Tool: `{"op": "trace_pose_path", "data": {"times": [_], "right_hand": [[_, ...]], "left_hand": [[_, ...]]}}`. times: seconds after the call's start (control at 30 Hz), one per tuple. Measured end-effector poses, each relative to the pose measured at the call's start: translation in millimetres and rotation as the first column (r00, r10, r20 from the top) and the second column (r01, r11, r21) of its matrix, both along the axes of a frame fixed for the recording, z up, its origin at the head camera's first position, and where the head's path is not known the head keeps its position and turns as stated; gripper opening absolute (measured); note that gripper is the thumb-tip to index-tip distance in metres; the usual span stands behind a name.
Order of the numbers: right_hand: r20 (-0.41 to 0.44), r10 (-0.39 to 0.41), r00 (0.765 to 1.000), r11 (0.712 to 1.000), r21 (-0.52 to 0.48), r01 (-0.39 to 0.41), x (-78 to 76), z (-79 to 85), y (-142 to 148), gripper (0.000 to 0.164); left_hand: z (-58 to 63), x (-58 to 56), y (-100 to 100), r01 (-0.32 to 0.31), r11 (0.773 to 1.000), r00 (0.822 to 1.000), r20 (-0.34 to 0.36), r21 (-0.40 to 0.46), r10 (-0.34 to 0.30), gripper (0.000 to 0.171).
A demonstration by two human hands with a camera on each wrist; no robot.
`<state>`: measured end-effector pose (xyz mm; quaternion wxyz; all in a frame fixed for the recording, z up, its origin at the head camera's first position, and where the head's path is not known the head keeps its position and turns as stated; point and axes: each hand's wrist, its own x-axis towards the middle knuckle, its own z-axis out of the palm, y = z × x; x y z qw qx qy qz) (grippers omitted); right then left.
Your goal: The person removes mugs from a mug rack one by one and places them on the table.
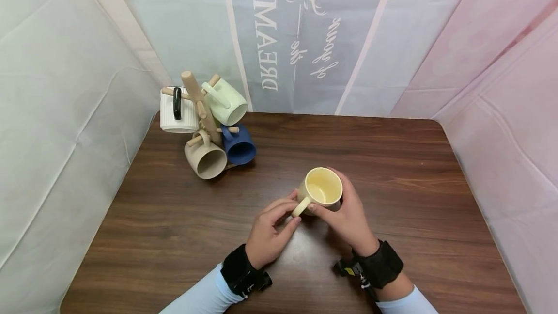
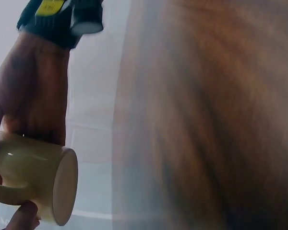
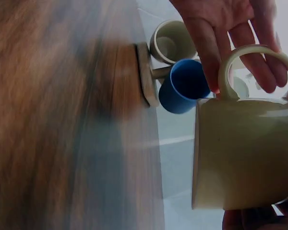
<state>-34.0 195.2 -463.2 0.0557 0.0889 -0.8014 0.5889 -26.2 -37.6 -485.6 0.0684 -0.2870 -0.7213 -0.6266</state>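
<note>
My right hand grips the pale yellow mug, its thumb on the near side and its fingers round the far side. The mug's mouth faces up toward the head camera, and its handle points left. My left hand holds the handle end between thumb and fingers. Seen from the right wrist, left-hand fingers reach behind and beside the handle loop. The mug appears raised over the table in both wrist views.
A wooden mug tree stands at the back left. On it hang a white ribbed mug with a black handle, a pale green mug, a blue mug and a beige mug. Cloth walls border the brown table.
</note>
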Motion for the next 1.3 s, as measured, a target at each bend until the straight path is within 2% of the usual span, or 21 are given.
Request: {"op": "trace_pose_path", "data": {"times": [0.13, 0.23, 0.37, 0.47, 0.57, 0.67, 0.77, 0.83, 0.9, 1.07, 1.2, 1.3], "right_hand": [[-0.005, -0.041, 0.999, 0.999, 0.028, 0.041, -5.8, 2.0, 10.6, 0.084], [0.002, -0.127, 0.992, 0.99, 0.067, 0.126, -10.7, 4.1, 28.6, 0.082], [0.026, -0.282, 0.959, 0.952, 0.132, 0.277, -19.6, 5.9, 71.0, 0.079], [0.058, -0.408, 0.911, 0.902, 0.184, 0.391, -26.6, 5.7, 111.8, 0.079], [0.092, -0.531, 0.842, 0.828, 0.27, 0.492, -31.8, 4.0, 151.7, 0.082], [0.119, -0.623, 0.773, 0.754, 0.354, 0.553, -32.6, 1.3, 184.3, 0.085], [0.136, -0.678, 0.722, 0.71, 0.377, 0.595, -31.0, -2.1, 206.5, 0.083], [0.157, -0.697, 0.7, 0.7, 0.363, 0.615, -30.7, -3.9, 215.4, 0.08], [0.179, -0.702, 0.689, 0.701, 0.346, 0.624, -31.7, -4.9, 220.6, 0.076], [0.214, -0.71, 0.671, 0.695, 0.366, 0.619, -35.8, -5.6, 225.5, 0.078], [0.207, -0.722, 0.661, 0.682, 0.373, 0.629, -38.7, -8.4, 224.7, 0.082], [0.212, -0.723, 0.658, 0.685, 0.343, 0.642, -41.1, -10.1, 219.4, 0.089]], "left_hand": [[1.7, -2.7, -1.8, 0.024, 0.999, 0.998, -0.056, -0.047, -0.026, 0.03], [5.8, -11.0, -10.0, 0.026, 0.999, 0.993, -0.116, -0.03, -0.029, 0.034], [13.6, -22.9, -30.4, -0.053, 0.997, 0.992, -0.115, 0.051, 0.059, 0.038], [21.9, -31.6, -50.0, -0.145, 0.984, 0.984, -0.089, 0.101, 0.155, 0.039], [31.6, -40.5, -71.0, -0.234, 0.963, 0.965, -0.088, 0.134, 0.247, 0.038], [40.3, -49.0, -91.1, -0.305, 0.937, 0.943, -0.086, 0.17, 0.322, 0.034], [47.2, -55.3, -108.5, -0.361, 0.911, 0.922, -0.069, 0.198, 0.38, 0.03], [51.2, -58.0, -118.1, -0.397, 0.896, 0.908, -0.056, 0.2, 0.415, 0.027], [54.9, -60.5, -125.7, -0.426, 0.882, 0.895, -0.049, 0.202, 0.443, 0.025], [61.6, -64.3, -138.5, -0.476, 0.856, 0.867, -0.054, 0.203, 0.495, 0.022], [66.7, -66.7, -144.8, -0.51, 0.836, 0.844, -0.068, 0.2, 0.532, 0.019], [71.8, -69.0, -150.0, -0.56, 0.811, 0.812, -0.083, 0.171, 0.578, 0.018]]}}
